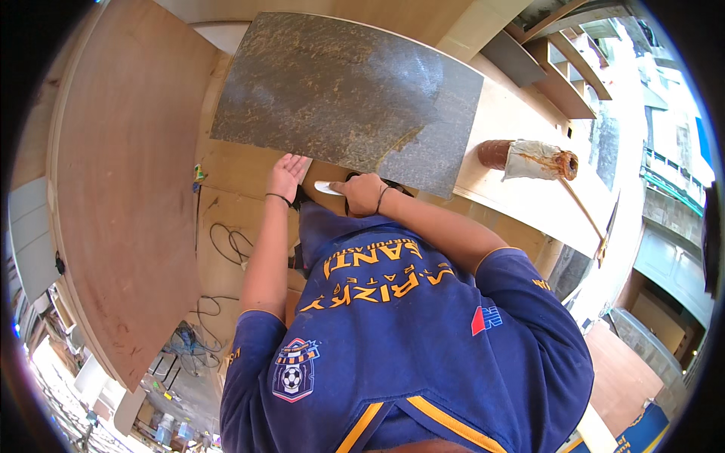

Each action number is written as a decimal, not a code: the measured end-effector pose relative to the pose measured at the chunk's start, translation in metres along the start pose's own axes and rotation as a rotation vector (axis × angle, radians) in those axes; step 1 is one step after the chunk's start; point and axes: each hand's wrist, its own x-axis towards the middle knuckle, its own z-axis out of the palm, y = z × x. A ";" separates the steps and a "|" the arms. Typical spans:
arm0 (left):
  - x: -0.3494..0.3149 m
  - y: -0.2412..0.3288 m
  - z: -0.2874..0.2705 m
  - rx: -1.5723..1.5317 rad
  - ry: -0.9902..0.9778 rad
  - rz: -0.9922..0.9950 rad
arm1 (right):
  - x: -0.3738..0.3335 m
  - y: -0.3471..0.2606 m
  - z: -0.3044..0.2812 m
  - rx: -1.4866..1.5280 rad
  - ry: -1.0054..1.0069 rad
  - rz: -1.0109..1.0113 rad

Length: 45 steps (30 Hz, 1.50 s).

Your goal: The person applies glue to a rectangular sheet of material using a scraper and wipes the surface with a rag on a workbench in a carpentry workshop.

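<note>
A dark, mottled sheet (347,98) with a rough, stone-like finish lies in front of me, its near edge just beyond my hands. By its near left corner is my left hand (285,178), fingers stretched and held together against a thin pale flat piece (305,171). My right hand (365,194) is closed round a small white flat tool with a rounded end (326,187), index finger laid along it. The white end points left, toward my left hand. Most of the tool is hidden in my grip.
To the right, a rust-brown can (495,154) with a stained pale wrap lies on a light board (521,121), near a thin stick (581,206). A large wooden panel (128,174) stands at left. Cables (226,241) trail over the floor. Wooden shelving (563,68) is at far right.
</note>
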 end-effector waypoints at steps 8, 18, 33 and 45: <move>0.000 -0.026 0.017 -0.011 -0.023 -0.039 | -0.019 0.204 -0.052 0.022 0.270 0.331; 0.001 -0.033 0.011 -0.024 0.003 0.015 | -0.054 0.054 0.030 -0.050 0.137 0.091; -0.020 -0.182 0.095 1.197 -0.662 -0.450 | -0.061 0.107 0.044 -0.138 0.312 0.231; -0.014 -0.233 0.131 0.348 -0.513 -0.605 | -0.112 0.098 -0.040 0.606 0.880 0.392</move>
